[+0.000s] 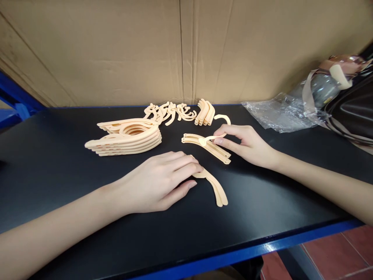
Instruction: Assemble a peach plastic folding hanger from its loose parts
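1. Hook (210,137) first: cream plastic, pinched between thumb and fingertips of my right hand (247,147). That pinch is pretty much closed, with the curl sticking out past my fingers on the far side and the flat oval end pointing left.

2. Oval end sits right over two grooved strips (215,151) lying side by side on the black tabletop (145,241). Can't tell from this angle if it's touching them or just above.

3. Main thing to look at, imo: those strips run long-ways from far left to near right, roughly between my hands. The hook's stem comes in across them from the right, so the two cross at an angle instead of lining up. My right hand is clearly the nearer one, thumb just beside the strips.

4. Left hand (166,181) is palm down, fingers half curled over one end of a curved piece (216,186), thumb off to the side. Gripping or just resting on it? Honestly can't tell. The rest of that piece bends away to the right and toward me, apart from the strips.

5. Farther back: stacked hangers (125,146) on the left, loose hooks (171,111) behind, bundled strips (205,112) next to those, crinkly clear bag (276,112) off right.
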### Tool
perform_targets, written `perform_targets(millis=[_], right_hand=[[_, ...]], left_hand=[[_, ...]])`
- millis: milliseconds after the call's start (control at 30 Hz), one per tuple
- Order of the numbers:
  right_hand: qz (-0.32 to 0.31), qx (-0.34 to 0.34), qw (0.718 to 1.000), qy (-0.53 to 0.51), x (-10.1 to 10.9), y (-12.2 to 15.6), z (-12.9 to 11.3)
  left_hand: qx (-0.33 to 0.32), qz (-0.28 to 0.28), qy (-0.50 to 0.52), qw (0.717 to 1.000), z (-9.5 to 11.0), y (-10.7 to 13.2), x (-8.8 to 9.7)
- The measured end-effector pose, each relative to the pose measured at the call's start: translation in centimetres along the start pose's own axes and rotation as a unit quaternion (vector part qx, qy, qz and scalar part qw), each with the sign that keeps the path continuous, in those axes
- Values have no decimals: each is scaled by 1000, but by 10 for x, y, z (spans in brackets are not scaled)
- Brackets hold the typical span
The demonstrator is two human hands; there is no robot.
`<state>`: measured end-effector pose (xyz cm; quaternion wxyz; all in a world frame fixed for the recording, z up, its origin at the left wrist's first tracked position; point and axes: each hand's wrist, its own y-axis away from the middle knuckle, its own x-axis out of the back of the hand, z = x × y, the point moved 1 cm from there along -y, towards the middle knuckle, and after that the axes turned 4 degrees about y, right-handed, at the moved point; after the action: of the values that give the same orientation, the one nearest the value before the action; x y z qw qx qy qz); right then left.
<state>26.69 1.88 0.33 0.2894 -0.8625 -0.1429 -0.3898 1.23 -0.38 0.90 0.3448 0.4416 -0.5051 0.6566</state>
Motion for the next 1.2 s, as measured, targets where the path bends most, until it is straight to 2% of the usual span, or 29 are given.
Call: perform_targets(millis=[300,567,767,867,1000,1200], right_hand=[[-7,-18,1000,4,-1,1,1],[-20,6,1000,-5,-1,0,0],[-26,-23,999,6,-2,1,1],[-34,-11,999,21,-3,2,0],[-43,19,997,54,-5,2,0],[-80,11,993,84,-6,4,1]], left_hand=[[53,21,-63,996,-2,0,-2],[79,19,-90,993,-1,0,0],[103,-2,-64,993,-3,0,-1],[109,-3,-43,993,-4,0,0],[137,23,-14,990,-4,1,1],[198,66,35,977,-8,2,-2]])
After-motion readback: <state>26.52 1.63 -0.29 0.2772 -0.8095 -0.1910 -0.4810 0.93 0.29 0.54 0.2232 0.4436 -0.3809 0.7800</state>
